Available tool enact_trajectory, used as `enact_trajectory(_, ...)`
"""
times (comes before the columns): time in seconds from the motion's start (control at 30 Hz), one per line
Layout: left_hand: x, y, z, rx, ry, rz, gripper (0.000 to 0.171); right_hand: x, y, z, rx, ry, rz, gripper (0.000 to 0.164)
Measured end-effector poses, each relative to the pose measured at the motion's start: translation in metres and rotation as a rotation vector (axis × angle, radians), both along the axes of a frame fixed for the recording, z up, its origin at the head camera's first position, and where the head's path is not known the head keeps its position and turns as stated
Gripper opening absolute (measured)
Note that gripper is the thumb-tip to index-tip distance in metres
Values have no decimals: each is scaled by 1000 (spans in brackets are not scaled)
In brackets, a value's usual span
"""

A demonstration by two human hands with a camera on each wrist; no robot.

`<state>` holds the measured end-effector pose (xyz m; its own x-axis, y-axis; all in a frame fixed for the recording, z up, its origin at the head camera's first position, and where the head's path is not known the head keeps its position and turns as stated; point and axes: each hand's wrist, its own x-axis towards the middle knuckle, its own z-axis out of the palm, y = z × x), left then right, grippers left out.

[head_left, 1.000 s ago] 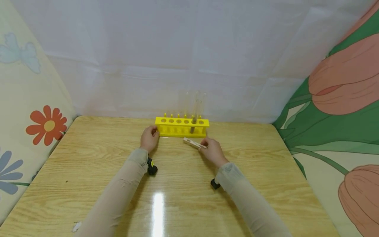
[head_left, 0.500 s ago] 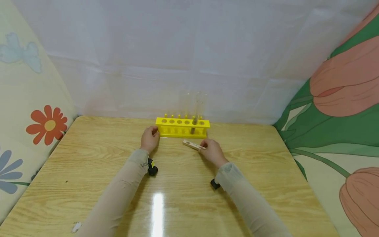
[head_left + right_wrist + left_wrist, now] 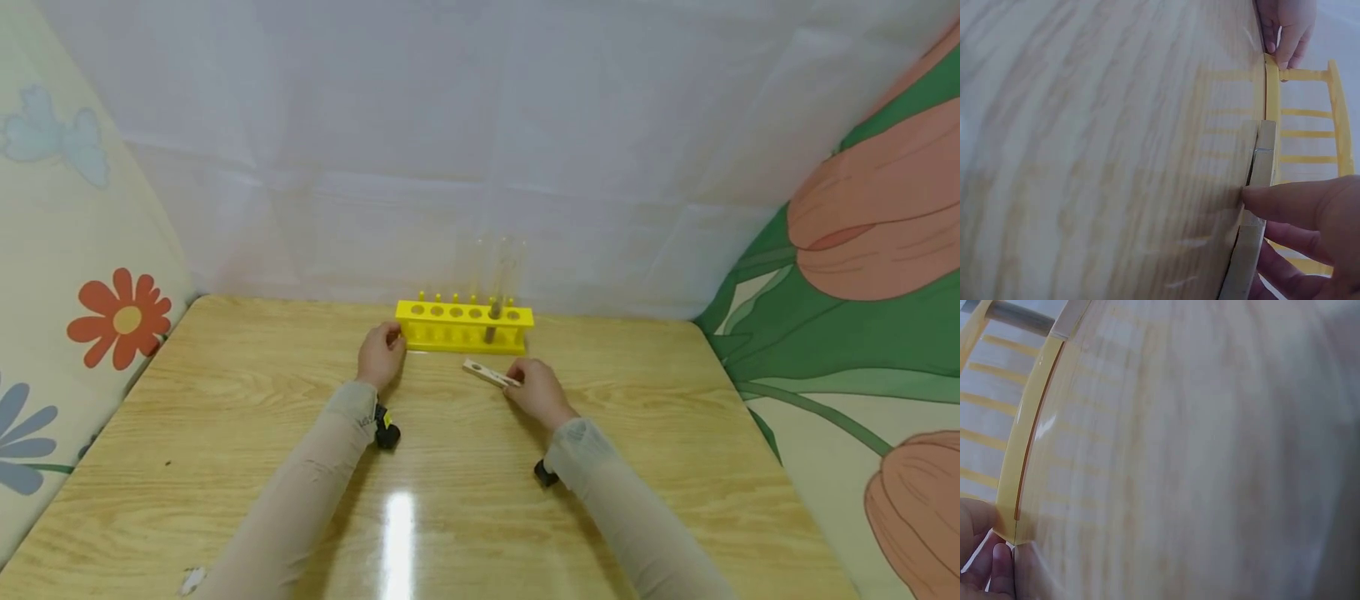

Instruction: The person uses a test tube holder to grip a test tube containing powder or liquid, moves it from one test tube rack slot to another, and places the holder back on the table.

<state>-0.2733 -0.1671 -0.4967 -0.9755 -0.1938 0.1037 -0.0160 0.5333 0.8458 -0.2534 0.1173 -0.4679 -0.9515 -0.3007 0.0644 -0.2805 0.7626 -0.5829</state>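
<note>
A yellow test tube rack (image 3: 463, 315) stands at the back of the table. A test tube with dark contents (image 3: 495, 310) stands in it toward the right, with clear tubes visible behind. My left hand (image 3: 381, 354) pinches the left end of the rack's base between thumb and fingers; the left wrist view shows the fingers (image 3: 982, 515) at that corner. In front of the rack, my right hand (image 3: 538, 390) pinches a wooden test tube clamp (image 3: 486, 372), its holed end pointing left. In the right wrist view the clamp (image 3: 1263, 144) lies close along the table, beside the rack's base.
A white sheet (image 3: 450, 150) hangs right behind the rack at the back edge of the wood-grain table (image 3: 300, 350). Patterned panels with flowers flank both sides. A small white scrap (image 3: 193, 580) lies near the front left.
My right hand has brought the clamp slightly toward me, widening the gap to the rack. My left hand keeps its hold on the rack's end. The head view has shifted slightly.
</note>
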Motion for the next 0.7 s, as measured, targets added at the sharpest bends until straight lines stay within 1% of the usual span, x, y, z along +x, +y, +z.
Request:
enact_trajectory(0.13, 1, 1, 1, -3, 20, -4, 31, 0, 1, -1, 8, -12, 4, 12)
enact_trajectory(0.27, 2, 3, -3, -13, 37, -9, 31, 1, 5, -1, 39, -27, 21, 15)
enact_trajectory(0.37, 1, 3, -7, -16, 38, -18, 31, 2, 9, -2, 68, -49, 51, 16)
enact_trajectory(0.47, 4, 0, -10, -21, 26, -39, 33, 2, 13, -2, 97, -91, 94, 17)
enact_trajectory(0.6, 8, -9, -10, -90, -24, -117, 39, -1, 25, -1, 141, -154, 184, 25)
enact_trajectory(0.7, 10, -18, -5, -140, -88, -203, 43, -8, 41, 2, 181, -190, 268, 34)
